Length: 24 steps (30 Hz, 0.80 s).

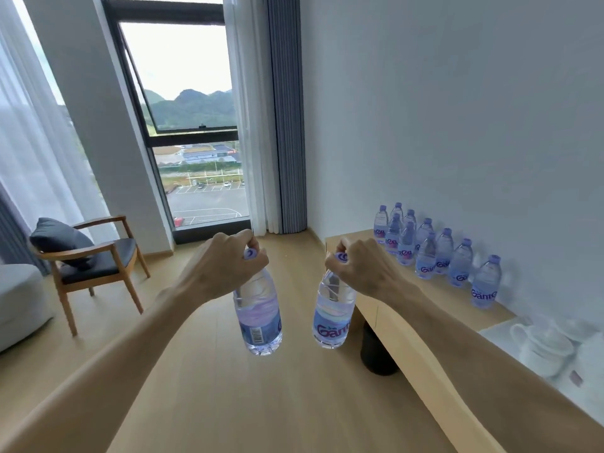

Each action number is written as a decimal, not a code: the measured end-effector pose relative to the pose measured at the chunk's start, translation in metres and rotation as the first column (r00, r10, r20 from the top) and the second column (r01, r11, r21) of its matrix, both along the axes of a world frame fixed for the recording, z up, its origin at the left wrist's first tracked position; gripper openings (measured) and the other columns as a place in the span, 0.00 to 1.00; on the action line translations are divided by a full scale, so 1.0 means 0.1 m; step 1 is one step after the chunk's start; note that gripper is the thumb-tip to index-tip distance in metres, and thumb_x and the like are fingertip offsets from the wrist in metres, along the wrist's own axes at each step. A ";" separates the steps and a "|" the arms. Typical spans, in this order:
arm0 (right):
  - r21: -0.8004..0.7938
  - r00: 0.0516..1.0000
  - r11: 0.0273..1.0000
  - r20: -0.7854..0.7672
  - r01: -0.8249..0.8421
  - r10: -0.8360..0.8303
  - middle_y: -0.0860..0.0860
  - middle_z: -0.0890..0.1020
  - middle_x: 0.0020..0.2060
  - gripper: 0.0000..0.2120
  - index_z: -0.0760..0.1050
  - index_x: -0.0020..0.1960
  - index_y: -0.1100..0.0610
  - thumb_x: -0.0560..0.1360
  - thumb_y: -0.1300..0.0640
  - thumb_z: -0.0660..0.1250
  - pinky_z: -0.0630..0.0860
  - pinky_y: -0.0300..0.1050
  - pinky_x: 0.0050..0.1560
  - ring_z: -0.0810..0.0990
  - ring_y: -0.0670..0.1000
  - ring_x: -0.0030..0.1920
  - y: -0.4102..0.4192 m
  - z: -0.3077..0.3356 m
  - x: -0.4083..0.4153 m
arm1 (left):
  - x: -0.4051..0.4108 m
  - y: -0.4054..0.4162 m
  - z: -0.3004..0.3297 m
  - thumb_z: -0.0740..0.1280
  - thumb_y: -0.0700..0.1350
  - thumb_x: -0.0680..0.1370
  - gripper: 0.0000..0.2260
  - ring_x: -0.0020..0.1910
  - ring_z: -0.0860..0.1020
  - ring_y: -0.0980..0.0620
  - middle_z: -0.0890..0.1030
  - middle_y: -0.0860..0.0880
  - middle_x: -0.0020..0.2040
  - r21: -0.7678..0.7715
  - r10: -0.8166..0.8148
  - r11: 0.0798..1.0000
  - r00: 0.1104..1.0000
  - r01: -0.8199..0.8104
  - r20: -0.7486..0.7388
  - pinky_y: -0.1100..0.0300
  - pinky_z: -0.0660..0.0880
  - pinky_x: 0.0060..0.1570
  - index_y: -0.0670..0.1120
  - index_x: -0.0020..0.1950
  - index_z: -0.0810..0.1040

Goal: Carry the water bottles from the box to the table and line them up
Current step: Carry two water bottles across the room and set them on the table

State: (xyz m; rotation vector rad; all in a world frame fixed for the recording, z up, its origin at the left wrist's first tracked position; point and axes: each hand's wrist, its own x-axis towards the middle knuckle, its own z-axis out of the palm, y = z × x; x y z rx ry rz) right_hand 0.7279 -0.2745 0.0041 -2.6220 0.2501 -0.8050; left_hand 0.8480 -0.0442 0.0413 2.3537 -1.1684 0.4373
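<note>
We carry two full water bottles above the wooden floor (209,371), one hanging from each hand. Our left hand (225,266) curls its fingers round the neck and cap of the left bottle (258,315); our right hand (362,266) grips the right bottle (333,308) the same way, at the cap. Both bottles hang roughly upright, near each other but apart, just short of the long tabletop (369,308) along the wall to our right. There, a double row of bottles (438,253) already stands against the wall, with white cups (545,341) nearer us. The box is not in view. We judge the bottles fairly heavy with water, their thin clear plastic smooth and easily dented at the middle, so the stiff neck under the cap looks the surest hold; setting them down calls for a flat landing beside the last bottle without knocking the row.
</note>
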 end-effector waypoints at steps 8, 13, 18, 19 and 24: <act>0.045 0.981 0.980 -0.015 0.193 -0.192 0.47 0.74 0.28 0.13 0.72 0.41 0.57 0.78 0.48 0.63 0.66 0.38 0.28 0.72 0.46 0.26 -0.96 -0.15 0.79 | 1.17 -1.13 -0.11 0.67 0.51 0.76 0.08 0.27 0.75 0.50 0.78 0.51 0.29 0.012 -0.145 0.989 0.989 0.145 -0.020 0.54 0.74 0.29 0.51 0.38 0.72; 0.056 0.958 0.957 -0.048 0.285 -0.282 0.45 0.71 0.27 0.12 0.70 0.41 0.57 0.78 0.50 0.65 0.60 0.34 0.28 0.70 0.45 0.26 -1.67 -0.32 1.04 | 1.63 -2.01 -0.34 0.65 0.53 0.75 0.09 0.27 0.76 0.52 0.78 0.53 0.28 0.011 -0.228 0.973 0.972 0.229 -0.055 0.55 0.74 0.28 0.52 0.37 0.72; 0.085 0.920 0.917 -0.091 0.389 -0.382 0.47 0.74 0.26 0.13 0.71 0.41 0.57 0.78 0.50 0.64 0.60 0.34 0.28 0.70 0.46 0.25 -2.40 -0.52 1.15 | 1.91 -2.97 -0.53 0.64 0.56 0.75 0.10 0.26 0.74 0.55 0.77 0.54 0.28 0.037 -0.331 0.940 0.932 0.340 -0.147 0.59 0.71 0.27 0.54 0.36 0.70; 0.099 0.913 0.909 -0.102 0.404 -0.394 0.48 0.74 0.26 0.13 0.71 0.40 0.57 0.78 0.49 0.64 0.61 0.36 0.28 0.70 0.46 0.25 -2.54 -0.56 1.16 | 1.95 -3.16 -0.57 0.64 0.56 0.75 0.10 0.27 0.74 0.54 0.77 0.54 0.28 0.046 -0.352 0.931 0.924 0.362 -0.152 0.59 0.71 0.27 0.55 0.36 0.70; 0.112 0.858 0.852 -0.115 0.512 -0.500 0.48 0.74 0.26 0.14 0.71 0.40 0.57 0.78 0.49 0.64 0.64 0.39 0.28 0.72 0.48 0.27 -3.18 -0.77 1.10 | 2.03 -4.08 -0.82 0.63 0.55 0.75 0.09 0.25 0.68 0.53 0.75 0.50 0.28 0.045 -0.471 0.874 0.865 0.485 -0.173 0.65 0.67 0.24 0.53 0.38 0.69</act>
